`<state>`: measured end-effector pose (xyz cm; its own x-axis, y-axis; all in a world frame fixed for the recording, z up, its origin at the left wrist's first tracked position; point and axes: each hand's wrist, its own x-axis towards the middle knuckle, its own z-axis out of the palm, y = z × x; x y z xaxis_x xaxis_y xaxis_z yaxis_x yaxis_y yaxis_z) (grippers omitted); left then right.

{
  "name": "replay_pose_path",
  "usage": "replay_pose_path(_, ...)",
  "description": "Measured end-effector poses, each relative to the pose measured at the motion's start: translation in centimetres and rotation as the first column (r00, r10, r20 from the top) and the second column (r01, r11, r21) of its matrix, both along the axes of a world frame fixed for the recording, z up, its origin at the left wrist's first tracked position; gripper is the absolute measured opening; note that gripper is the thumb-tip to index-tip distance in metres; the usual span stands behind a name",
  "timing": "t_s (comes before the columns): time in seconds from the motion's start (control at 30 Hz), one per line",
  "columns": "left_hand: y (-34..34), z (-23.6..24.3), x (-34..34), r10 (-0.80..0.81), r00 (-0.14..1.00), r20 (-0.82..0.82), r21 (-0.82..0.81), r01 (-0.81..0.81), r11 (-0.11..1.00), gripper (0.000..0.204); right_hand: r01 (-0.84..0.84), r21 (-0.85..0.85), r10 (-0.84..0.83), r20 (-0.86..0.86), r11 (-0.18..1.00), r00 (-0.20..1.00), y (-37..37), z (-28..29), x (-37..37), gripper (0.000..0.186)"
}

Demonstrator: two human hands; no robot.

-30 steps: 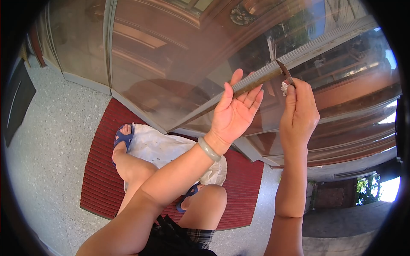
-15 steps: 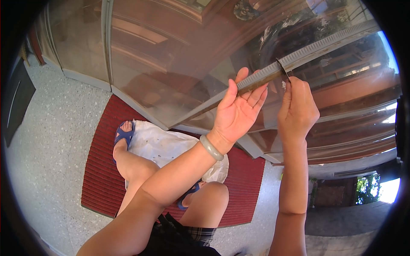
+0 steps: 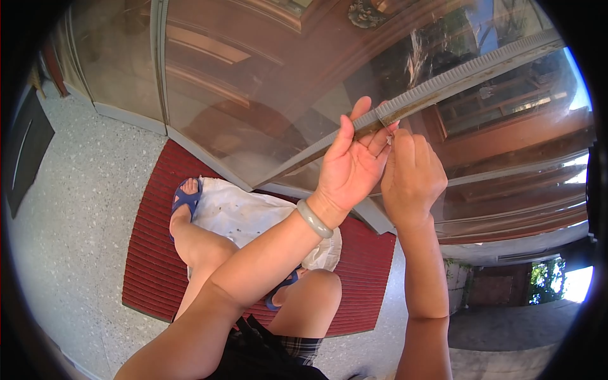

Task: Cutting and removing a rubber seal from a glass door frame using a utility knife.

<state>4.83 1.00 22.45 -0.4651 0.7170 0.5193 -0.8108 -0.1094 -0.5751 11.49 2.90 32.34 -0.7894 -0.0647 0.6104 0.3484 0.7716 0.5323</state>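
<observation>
A grey ridged strip with brownish grime along its lower edge crosses a hazy glass door panel. My left hand, a pale bangle on its wrist, is palm up with loosely spread fingers beneath and around the strip; whether they press on it is unclear. Just to its right, my right hand pinches a thin dark blade, mostly hidden by the fingers, set against the strip. A small white crumpled bit shows at those fingertips.
A white cloth with dark specks lies on a red ribbed mat beneath my legs and blue sandals. Speckled floor surrounds the mat. A dark panel is at the far left. Greenery shows at the right.
My right hand and the blade have moved left and slightly down along the strip, up beside my left fingers. My left hand has shifted only slightly upward.
</observation>
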Motion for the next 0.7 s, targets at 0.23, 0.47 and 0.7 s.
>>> replay_pose_path(0.23, -0.1, 0.5, 0.0, 0.002, 1.000, -0.001, -0.038, -0.002, 0.999, 0.043, -0.194, -0.158, 0.175, -0.127, 0.968, 0.976, -0.5, 2.5, 0.4, 0.017)
replay_pose_path(0.47, -0.4, 0.7, -0.1, 0.004, 1.000, -0.006, -0.078, -0.004, 0.997, 0.041, -0.122, -0.022, 0.116, -0.193, 0.992, 0.974, 1.6, 3.5, -0.4, 0.017)
replay_pose_path(0.7, -0.3, 0.5, 0.0, -0.001, 1.000, -0.016, -0.084, 0.000, 0.996, 0.044, 0.019, 0.093, -0.018, -0.009, 0.995, 1.000, 0.2, -0.7, 0.1, 0.012)
